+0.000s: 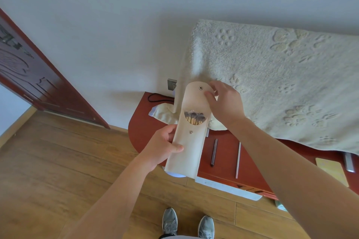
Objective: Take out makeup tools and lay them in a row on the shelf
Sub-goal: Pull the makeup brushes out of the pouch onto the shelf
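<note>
Aloft — pouch (191, 141) in left grip (163, 148)

I am looking into a lived-in room of a home, with a brown wood-plank floor (58, 161), a plain white plastered wall (116, 25) with a grey wall socket (171, 84), and a dark red carved wooden door (35, 75). A cream fluffy blanket embossed with paw prints (281, 83) hangs over a rounded red-brown lacquered wooden shelf (225, 151).

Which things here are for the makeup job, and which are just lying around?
For the job: pouch, brushes inside it, dark tool, pale tool, shelf.
Just lying about: fluffy blanket, black cable, wall socket.
</note>
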The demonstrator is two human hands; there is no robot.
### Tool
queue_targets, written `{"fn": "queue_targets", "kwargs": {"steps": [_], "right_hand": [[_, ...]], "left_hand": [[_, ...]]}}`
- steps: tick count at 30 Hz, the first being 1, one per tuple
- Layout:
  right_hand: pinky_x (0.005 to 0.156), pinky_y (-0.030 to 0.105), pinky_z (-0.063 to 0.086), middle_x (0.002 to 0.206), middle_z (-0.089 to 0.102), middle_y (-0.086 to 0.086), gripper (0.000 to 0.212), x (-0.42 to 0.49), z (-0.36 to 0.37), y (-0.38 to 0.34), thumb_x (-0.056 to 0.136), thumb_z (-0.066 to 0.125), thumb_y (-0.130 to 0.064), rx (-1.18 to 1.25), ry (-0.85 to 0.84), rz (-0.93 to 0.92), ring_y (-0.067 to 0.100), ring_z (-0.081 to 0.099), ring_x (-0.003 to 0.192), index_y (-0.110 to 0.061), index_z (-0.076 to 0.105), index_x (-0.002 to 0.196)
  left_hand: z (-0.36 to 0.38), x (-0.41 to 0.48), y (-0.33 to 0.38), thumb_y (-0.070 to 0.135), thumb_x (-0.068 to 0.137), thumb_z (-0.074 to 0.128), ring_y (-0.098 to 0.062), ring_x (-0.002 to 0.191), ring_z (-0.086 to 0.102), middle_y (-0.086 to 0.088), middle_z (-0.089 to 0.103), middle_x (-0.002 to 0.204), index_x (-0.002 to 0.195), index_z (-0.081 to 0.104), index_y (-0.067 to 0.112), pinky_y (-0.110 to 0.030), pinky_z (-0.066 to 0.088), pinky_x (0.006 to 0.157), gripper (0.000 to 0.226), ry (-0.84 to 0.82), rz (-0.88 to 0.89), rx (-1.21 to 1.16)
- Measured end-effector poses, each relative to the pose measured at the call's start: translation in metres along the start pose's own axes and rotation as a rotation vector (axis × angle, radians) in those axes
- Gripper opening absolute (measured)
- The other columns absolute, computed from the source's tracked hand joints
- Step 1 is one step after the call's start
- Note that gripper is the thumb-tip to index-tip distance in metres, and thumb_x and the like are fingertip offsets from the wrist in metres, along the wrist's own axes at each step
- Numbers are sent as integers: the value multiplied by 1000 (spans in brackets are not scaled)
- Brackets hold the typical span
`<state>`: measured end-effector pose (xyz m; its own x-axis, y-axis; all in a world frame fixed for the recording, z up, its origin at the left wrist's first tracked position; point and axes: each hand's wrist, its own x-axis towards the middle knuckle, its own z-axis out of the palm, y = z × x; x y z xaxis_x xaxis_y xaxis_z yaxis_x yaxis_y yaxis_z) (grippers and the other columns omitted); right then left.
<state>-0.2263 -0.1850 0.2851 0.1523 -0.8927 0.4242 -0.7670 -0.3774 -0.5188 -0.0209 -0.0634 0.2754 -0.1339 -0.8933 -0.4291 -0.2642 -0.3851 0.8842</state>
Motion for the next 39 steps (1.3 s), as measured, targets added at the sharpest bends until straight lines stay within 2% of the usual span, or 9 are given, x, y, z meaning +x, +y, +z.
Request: {"fn": "queue_targets", "kwargs": {"steps": [4, 8, 11, 15, 19, 29, 34, 37, 39], "right_hand": [[77, 34, 49, 110, 62, 10, 28, -4, -4, 1, 83, 70, -13, -33, 91, -111, 29, 59, 101, -8, 67, 111], [72, 34, 53, 106, 64, 11, 16, -11, -9, 2, 81, 73, -6, -41, 76, -263, 31, 62, 94, -8, 73, 96], [74, 32, 52, 111, 65, 9, 11, -21, -13, 2, 88, 66, -15, -27, 1, -342, 27, 61, 95, -10, 74, 94], [86, 28, 48, 127, 61, 5, 30, -35, -18, 4, 91, 55, -36, 31, -145, -276, 21, 57, 112, -14, 74, 98], [90, 26, 43, 134, 57, 3, 19, -40, -21, 5, 85, 66, -33, 24, -212, -221, 21, 54, 121, -18, 73, 95], [82, 26, 47, 124, 64, 0, 8, -46, -20, 0, 80, 78, -18, 76, -170, -142, 19, 62, 104, -20, 77, 88], [74, 19, 49, 106, 72, 1, 5, -44, -26, 4, 84, 72, -11, 93, -69, -128, 10, 64, 93, -11, 74, 89], [70, 5, 41, 97, 72, -1, 7, -37, -37, 12, 86, 69, -12, 91, -5, -22, 1, 59, 85, -12, 73, 92], [72, 17, 49, 93, 72, -3, 8, -33, -46, 19, 88, 67, -15, 101, 24, 67, 12, 65, 84, -13, 73, 93]], "left_hand": [[-1, 1, 2, -6, 81, 68, -19, 100, 73, -1, 76, 106, 124, 61, 25, -51, 53, 97, 53, -4, 3, -4], [-3, 2, 4, -7, 81, 68, -19, 101, 72, 0, 76, 106, 123, 62, 25, -51, 52, 98, 53, -1, 6, -10], [-5, 4, 4, -7, 81, 69, -19, 101, 72, 0, 76, 105, 123, 61, 26, -52, 52, 99, 53, 0, 8, -15], [-6, 6, 4, -6, 81, 69, -19, 101, 72, -1, 76, 105, 123, 61, 26, -52, 51, 99, 54, -9, 14, -14], [-6, 7, 3, -6, 81, 69, -19, 100, 72, -1, 76, 105, 123, 61, 25, -53, 51, 100, 53, -24, 9, -13], [-3, 7, 0, -8, 80, 68, -21, 102, 72, -3, 76, 107, 125, 60, 24, -52, 51, 100, 56, -66, 3, -11], [1, 8, -1, -7, 80, 68, -19, 100, 72, -2, 76, 105, 125, 59, 28, -48, 52, 98, 57, -89, -9, 26], [6, 10, -2, -7, 81, 68, -17, 100, 72, 0, 77, 105, 124, 59, 29, -44, 52, 96, 56, -96, -20, 47], [10, 12, -2, -6, 81, 67, -15, 99, 73, 2, 77, 104, 122, 60, 29, -41, 53, 92, 55, -92, -23, 65]]}}
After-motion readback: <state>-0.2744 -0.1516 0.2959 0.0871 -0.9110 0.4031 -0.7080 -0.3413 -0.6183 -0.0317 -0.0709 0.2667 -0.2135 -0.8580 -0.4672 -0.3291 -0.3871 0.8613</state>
